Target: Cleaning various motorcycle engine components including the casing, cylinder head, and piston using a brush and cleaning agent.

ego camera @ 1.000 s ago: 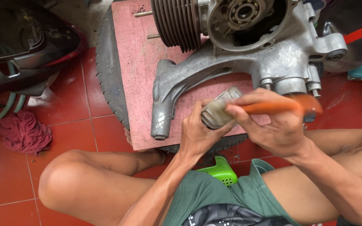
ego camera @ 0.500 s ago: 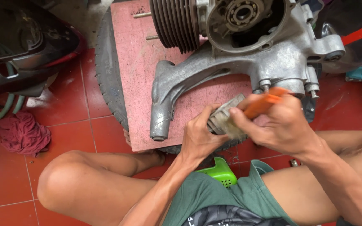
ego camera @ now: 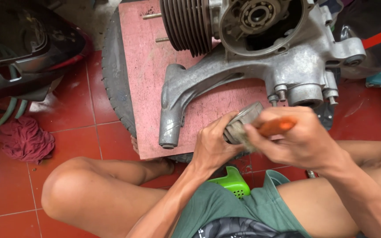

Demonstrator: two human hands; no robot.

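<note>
- Far left, a red rag (ego camera: 25, 140) and green hoses (ego camera: 5, 117) lie on the floor tiles, well apart from me.
- The tyre (ego camera: 115, 83) carries the red board (ego camera: 142, 66); the engine case (ego camera: 261, 66) fills it, its arm just beside my knuckles.
- My left hand (ego camera: 212, 147) has its grip closed around the round metal part (ego camera: 241, 123), held above the board's near edge.
- My right hand (ego camera: 298, 141) grips the orange-handled tool (ego camera: 276, 126), working end on the part; blurred.
- Risk, I judge: the tool skids onto my left fingers, or the part drops towards the green basket (ego camera: 234, 185) at my lap.
</note>
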